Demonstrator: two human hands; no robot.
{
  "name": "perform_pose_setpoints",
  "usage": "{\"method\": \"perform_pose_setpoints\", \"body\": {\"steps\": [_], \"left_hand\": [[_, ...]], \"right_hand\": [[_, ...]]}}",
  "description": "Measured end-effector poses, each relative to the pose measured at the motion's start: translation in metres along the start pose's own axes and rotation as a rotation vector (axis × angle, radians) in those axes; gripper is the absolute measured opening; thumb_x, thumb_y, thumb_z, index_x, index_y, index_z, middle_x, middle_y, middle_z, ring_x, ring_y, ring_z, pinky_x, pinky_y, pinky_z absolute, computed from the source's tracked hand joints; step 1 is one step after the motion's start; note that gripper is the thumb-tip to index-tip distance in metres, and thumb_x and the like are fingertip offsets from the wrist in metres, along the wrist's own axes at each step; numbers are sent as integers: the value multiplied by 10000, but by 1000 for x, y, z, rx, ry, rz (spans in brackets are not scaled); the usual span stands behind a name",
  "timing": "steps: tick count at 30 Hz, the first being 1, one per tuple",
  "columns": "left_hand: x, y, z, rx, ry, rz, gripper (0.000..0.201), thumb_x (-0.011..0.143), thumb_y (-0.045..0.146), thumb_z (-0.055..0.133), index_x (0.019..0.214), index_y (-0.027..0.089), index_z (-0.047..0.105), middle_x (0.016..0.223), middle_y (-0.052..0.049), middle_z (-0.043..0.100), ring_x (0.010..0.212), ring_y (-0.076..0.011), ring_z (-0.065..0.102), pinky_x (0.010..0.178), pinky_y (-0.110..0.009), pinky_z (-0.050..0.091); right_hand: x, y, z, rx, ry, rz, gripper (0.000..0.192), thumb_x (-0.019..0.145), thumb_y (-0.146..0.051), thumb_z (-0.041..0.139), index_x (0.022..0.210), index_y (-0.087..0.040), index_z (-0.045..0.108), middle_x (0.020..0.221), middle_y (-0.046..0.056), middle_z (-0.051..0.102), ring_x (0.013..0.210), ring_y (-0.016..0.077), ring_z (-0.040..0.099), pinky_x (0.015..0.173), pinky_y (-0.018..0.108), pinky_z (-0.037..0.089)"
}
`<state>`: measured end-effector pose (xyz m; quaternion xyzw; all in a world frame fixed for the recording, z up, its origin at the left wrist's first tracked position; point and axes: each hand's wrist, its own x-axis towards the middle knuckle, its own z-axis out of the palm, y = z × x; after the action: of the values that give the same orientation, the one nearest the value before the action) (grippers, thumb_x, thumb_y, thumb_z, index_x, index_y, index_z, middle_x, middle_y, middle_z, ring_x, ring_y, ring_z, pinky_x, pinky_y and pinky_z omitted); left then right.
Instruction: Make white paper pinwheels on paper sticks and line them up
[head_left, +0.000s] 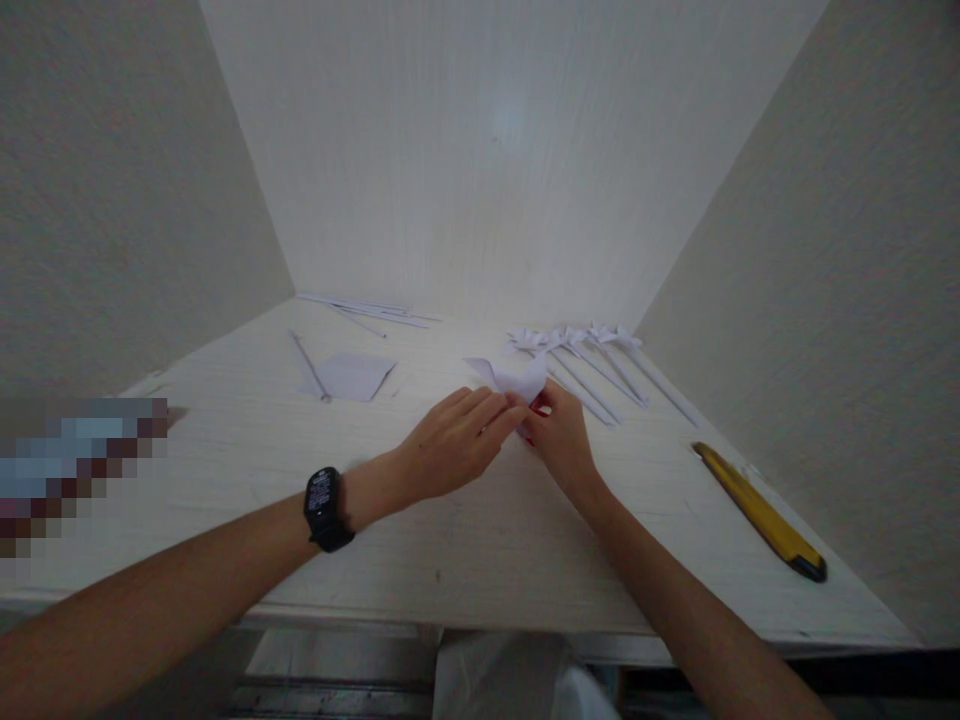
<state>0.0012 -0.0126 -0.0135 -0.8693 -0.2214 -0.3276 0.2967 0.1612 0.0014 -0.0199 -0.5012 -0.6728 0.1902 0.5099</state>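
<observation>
Folding a white paper pinwheel head (511, 380), both hands meet at the middle of the bench (480, 540): the left hand (450, 440) pinches a flap in its grip, and the right hand (561, 435) pinches the other side, something red just under its fingers. By my reckoning the work is well along, since several finished paper pinwheels on sticks (592, 360) lie just behind. Rolled paper sticks (367, 308) and a flat paper square (352, 376) wait unused; a yellow utility knife (757, 510) lies apart at right.
</observation>
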Motion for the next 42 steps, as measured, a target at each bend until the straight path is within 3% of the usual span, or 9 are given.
{"method": "perform_pose_setpoints", "body": {"steps": [18, 26, 33, 42], "left_hand": [[-1, 2, -1, -30, -28, -9, 169, 861, 61, 418, 885, 145, 563, 766, -53, 610, 715, -194, 551, 647, -325, 458], [-5, -3, 9, -326, 37, -248, 47, 884, 164, 533, 892, 151, 578, 847, -64, 661, 781, -175, 601, 714, -307, 515], [0, -8, 7, -601, 125, -480, 99, 845, 167, 625, 939, 167, 653, 822, -32, 680, 747, -135, 626, 693, -269, 528], [1, -16, 7, -708, 197, -639, 46, 815, 184, 668, 790, 207, 699, 791, -12, 577, 765, -132, 581, 657, -257, 537]], "right_hand": [[-1, -4, 0, -32, 26, 0, 184, 747, -326, 584, 657, -168, 563, 591, -6, 548, 557, 135, 438, 551, 270, 350], [0, -3, -1, -38, 27, -3, 201, 754, -327, 578, 659, -151, 600, 600, 5, 559, 571, 139, 441, 570, 272, 353], [2, -3, -2, 14, 46, 31, 194, 737, -333, 584, 681, -150, 618, 599, 2, 555, 575, 138, 441, 574, 271, 360], [2, -1, -1, 147, -14, 58, 214, 749, -351, 590, 741, -143, 641, 706, 47, 630, 632, 156, 513, 609, 289, 413]]}}
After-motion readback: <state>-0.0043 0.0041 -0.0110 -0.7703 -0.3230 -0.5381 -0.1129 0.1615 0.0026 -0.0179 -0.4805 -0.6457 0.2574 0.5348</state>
